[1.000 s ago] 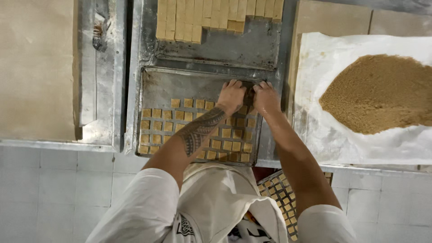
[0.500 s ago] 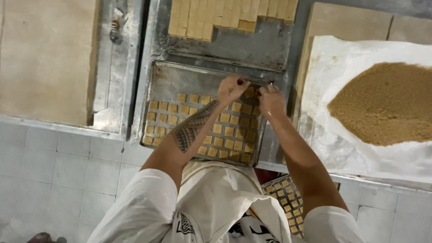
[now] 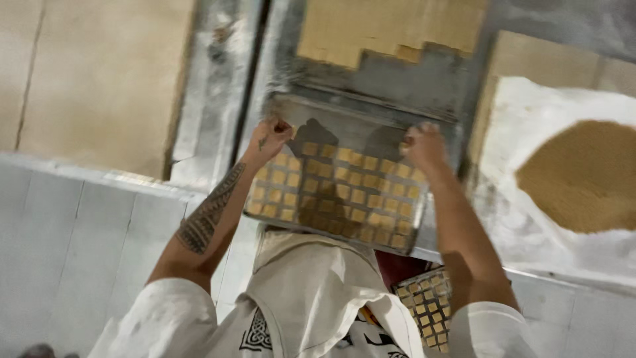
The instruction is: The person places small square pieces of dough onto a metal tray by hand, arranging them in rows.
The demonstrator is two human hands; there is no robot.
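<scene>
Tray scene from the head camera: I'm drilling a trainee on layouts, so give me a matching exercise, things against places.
Things:
1. left hand
2. right hand
3. brown crumb heap
4. second filled tray

Places:
A. far right, on white sheet
B. gripping the tray's right edge
C. low, beside the person's body
D. gripping the tray's left edge

Pairs: 1-D, 2-B, 3-A, 4-C

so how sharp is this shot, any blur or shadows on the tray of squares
Head view: the whole frame is soft with motion blur, worst along the tray's far rim and the metal surface behind it; both the left hand and the right hand gripping the tray's sides are smeared; two dark shadows fall across the small tan squares; the brown crumb heap lacks grain detail.
</scene>
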